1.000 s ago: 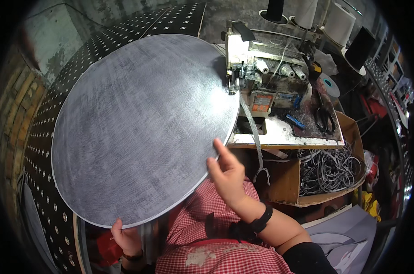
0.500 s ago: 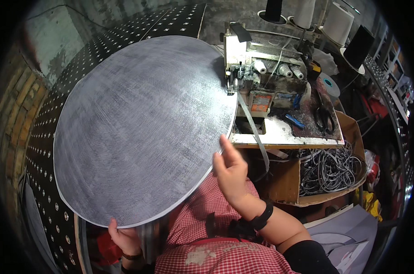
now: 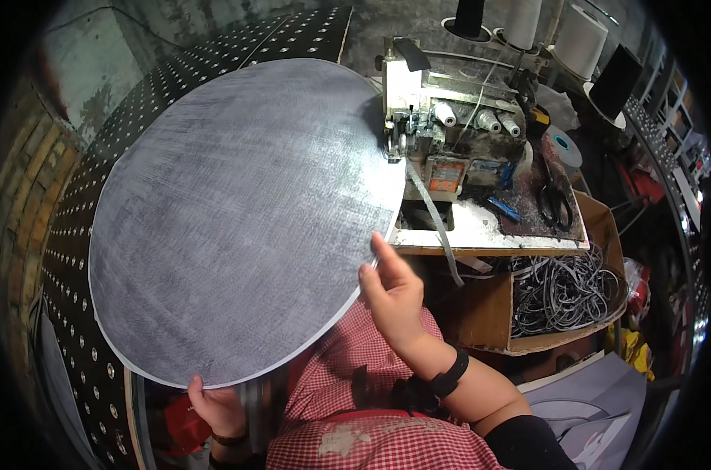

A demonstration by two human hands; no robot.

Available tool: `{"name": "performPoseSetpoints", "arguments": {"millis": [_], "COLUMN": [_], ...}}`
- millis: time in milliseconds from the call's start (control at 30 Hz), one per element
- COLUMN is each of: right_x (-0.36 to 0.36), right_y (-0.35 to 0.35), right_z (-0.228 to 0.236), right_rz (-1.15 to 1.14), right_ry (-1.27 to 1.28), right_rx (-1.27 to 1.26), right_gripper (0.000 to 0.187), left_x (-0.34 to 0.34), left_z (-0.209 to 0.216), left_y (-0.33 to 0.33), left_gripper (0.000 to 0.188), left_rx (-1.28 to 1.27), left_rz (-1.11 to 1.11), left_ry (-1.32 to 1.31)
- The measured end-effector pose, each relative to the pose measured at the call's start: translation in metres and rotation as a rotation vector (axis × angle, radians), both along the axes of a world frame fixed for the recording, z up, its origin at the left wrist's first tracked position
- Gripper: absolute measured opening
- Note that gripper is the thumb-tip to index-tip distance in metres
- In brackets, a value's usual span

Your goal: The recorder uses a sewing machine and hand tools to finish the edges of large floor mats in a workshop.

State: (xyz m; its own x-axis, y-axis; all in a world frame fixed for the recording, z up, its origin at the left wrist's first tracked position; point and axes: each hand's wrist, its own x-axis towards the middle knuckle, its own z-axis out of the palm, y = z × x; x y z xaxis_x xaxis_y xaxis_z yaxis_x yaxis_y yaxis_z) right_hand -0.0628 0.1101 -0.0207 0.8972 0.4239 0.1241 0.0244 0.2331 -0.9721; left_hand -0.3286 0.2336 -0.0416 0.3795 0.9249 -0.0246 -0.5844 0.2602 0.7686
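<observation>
A large round grey mat with a pale bound edge spreads across the left and middle, its right rim under the lit head of a sewing machine. At its bottom rim, my left hand grips the edge, thumb on top and the other fingers hidden underneath. My right hand is closed at the right rim, just below the machine, with thumb and forefinger at the binding. A narrow pale strip hangs from beside the machine's foot over the white table edge.
Blue snips and black-handled scissors lie on the machine table. Below it, a cardboard box holds tangled strips. Thread cones stand behind the machine. A black studded surface lies under the mat at left.
The mat has shifted slightly left and its surface sheen looks different, as if it turned a little. My right hand has moved slightly left with the rim; my left hand stays almost in place.
</observation>
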Motion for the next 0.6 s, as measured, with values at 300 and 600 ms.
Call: {"name": "performPoseSetpoints", "arguments": {"millis": [300, 600], "right_x": [0.005, 0.008], "right_y": [0.003, 0.006], "right_z": [-0.005, -0.003], "right_rz": [-0.031, -0.028], "right_ry": [-0.050, 0.018], "right_rx": [-0.037, 0.004], "right_gripper": [0.047, 0.046], "left_x": [-0.002, 0.006], "left_z": [-0.007, 0.000], "left_y": [0.002, -0.005], "left_gripper": [0.045, 0.044], "left_rx": [-0.001, 0.021], "left_rz": [-0.021, -0.090], "left_ry": [0.090, 0.119]}}
